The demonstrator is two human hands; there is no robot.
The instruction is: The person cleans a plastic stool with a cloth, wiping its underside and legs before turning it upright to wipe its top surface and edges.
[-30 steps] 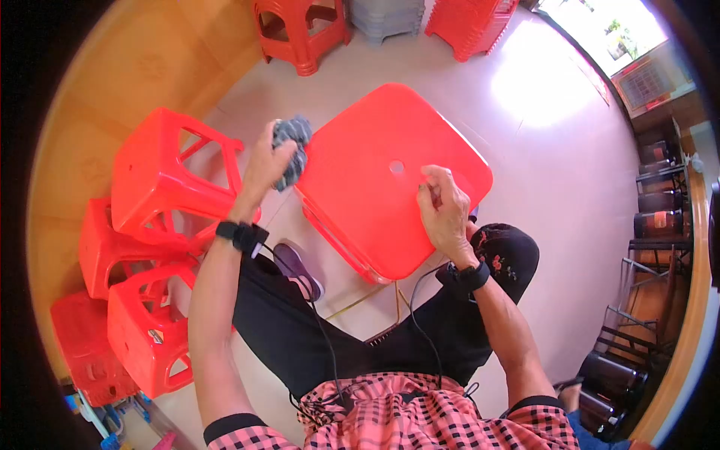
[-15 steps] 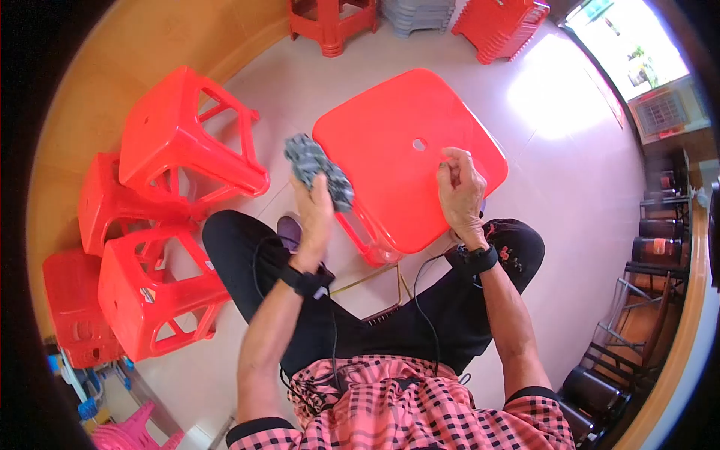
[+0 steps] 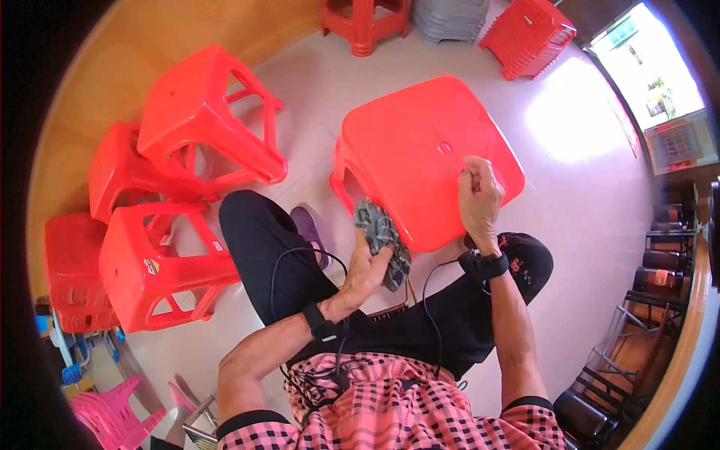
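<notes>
A red plastic stool (image 3: 420, 150) stands between my knees, its square seat facing up with a small hole near the middle. My left hand (image 3: 365, 276) is closed around a grey patterned cloth (image 3: 385, 244) at the seat's near left edge. The cloth is bunched and partly covered by my fingers and thumb. Over the right part of the seat, near its edge, my right hand (image 3: 480, 196) is curled with its fingertips drawn together. Nothing shows in it. Whether it presses on the seat is hard to tell.
More red stools (image 3: 210, 112) stand in a group at left. Stacked grey stools (image 3: 450, 19) and a red stack (image 3: 529, 36) are at the back. Pink plastic stools (image 3: 116, 412) lie low left. Dark chairs (image 3: 660, 281) line the right wall.
My left hand with the cloth has moved right and nearer to my body, along the stool's side to its near edge. My right hand keeps its place on the stool. The view has shifted slightly.
</notes>
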